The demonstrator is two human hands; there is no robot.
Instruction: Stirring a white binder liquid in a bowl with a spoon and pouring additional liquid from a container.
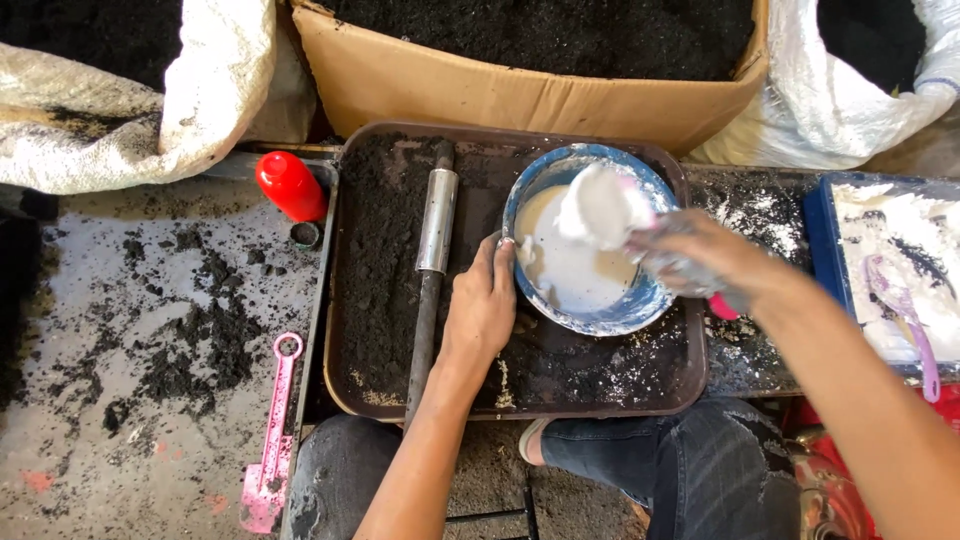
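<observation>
Bowl (590, 245) of runny white paste looks slippery and sloshy; left hand (483, 305) lies open, steadying its rim. Right hand (700, 260) grips a paste-coated scoop (600, 205) over it.

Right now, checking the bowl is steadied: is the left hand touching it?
Touching. The head view shows the left hand with fingertips pressed against the blue bowl's rim.

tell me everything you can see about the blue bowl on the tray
The blue bowl is round and shallow, its rim smeared white. It sits upright on the dark brown tray among black soil, holding pale creamy liquid. The left hand steadies its left edge; the right hand, coated white, holds a white lump over it.
</observation>
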